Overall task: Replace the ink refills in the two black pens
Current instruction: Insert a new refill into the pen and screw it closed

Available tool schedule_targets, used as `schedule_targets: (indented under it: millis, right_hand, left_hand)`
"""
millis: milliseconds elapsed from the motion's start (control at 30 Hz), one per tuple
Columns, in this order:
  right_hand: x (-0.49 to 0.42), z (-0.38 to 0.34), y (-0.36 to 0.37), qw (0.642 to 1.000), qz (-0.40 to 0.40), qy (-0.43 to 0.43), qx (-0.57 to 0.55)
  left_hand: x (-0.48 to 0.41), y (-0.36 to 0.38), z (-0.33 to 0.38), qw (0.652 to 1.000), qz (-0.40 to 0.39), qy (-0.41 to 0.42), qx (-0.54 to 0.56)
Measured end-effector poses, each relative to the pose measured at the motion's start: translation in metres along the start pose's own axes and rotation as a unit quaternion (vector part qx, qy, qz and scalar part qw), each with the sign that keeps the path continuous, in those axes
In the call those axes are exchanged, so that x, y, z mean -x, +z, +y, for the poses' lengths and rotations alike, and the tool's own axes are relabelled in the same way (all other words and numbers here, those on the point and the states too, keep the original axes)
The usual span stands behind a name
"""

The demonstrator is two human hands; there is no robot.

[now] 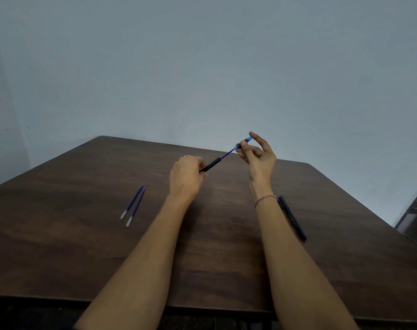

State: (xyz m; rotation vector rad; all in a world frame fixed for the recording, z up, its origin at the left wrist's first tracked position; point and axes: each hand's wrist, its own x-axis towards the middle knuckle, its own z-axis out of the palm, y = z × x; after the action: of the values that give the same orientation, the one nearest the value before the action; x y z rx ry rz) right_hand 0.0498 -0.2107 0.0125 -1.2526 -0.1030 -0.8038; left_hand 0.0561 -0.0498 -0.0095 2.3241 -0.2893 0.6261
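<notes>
The black barrel (pixel 211 166) of the first pen is held up over the far middle of the table (pixel 83 234). From its open mouth a thin violet refill (pixel 226 155) runs up to a blue tip piece (pixel 244 142). Our left hand (pixel 186 173) is curled tight round the barrel's rear end, and our right hand (pixel 260 158) pinches the blue piece between thumb and fingertips. We judge the step to be drawing tip and refill out of the barrel. It should go best if we hold the barrel steady and pull straight along the pen's own line, so the thin tube neither bends nor snags at the mouth. Two spare refills (pixel 133 206) lie side by side on the table, well off to the left. The second pen (pixel 293 219) lies just beside our right forearm. We cannot tell how much refill sits inside the barrel, nor whether the refill is fixed in the blue piece or only passes through it. The left hand hides the barrel's back end, and the forearm may cover part of the second pen.
</notes>
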Motion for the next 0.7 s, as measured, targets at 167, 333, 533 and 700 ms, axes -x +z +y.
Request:
schedule_targets:
  millis: [167,333,533,700]
  right_hand:
    - [0.0009,0.003,-0.0002,0.999,-0.027,-0.009,0.043]
    - [0.0019,0.0027,0.0015,0.999,-0.023,-0.007,0.037]
    - [0.0011,0.0006,-0.001,1.0,0.005,-0.01,0.003]
    - [0.0004,-0.001,0.0005,1.0,0.005,-0.015,-0.007]
  left_hand:
    - [-0.0001,-0.0006,-0.0011,1.0,0.002,-0.012,-0.002]
    - [-0.0003,-0.0004,0.0003,1.0,-0.007,-0.014,-0.005]
    - [0.0007,-0.0005,-0.0002,1.0,-0.001,-0.014,-0.007]
    - [0.0001,-0.0006,-0.0009,1.0,-0.002,-0.008,-0.006]
